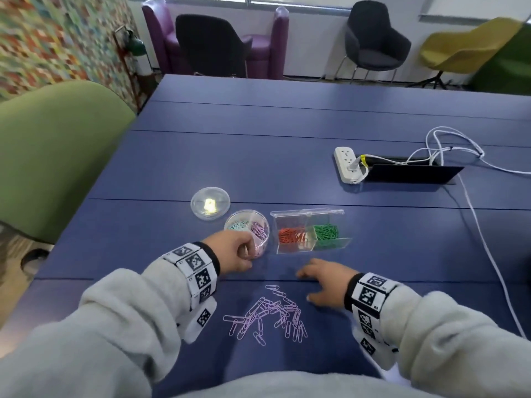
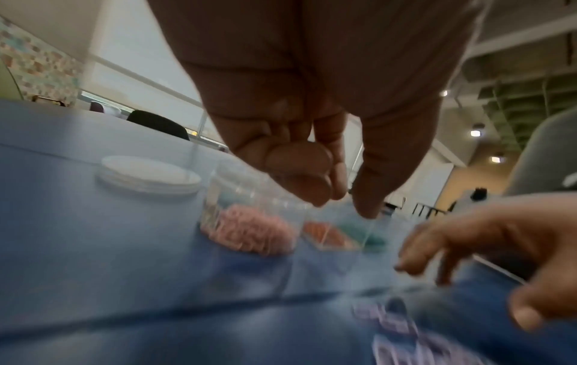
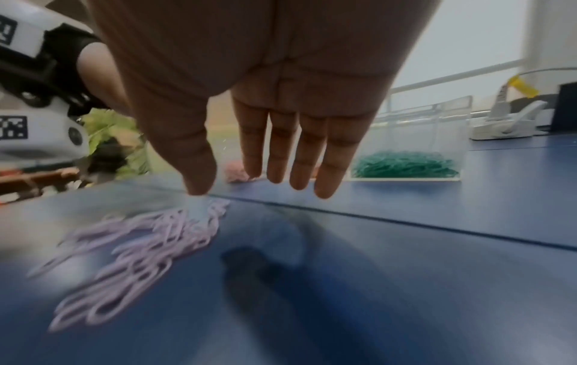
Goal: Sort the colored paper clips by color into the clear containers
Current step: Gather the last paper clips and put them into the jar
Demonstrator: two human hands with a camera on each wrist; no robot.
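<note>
Left grip (image 1: 234, 251) curled empty by the round container (image 1: 249, 231); right grip (image 1: 323, 281) flat, beside lilac clips (image 1: 268, 314)

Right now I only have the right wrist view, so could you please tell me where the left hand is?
Observer: The left hand is at the near side of the round tub, fingers curled; I see no clip in them.
Operator: What does that tub hold?
Observer: Mint clips in one section, pink clips in another.
Operator: Is its lid on?
Observer: No, the lid lies on the table beyond the tub, to its left.
</note>
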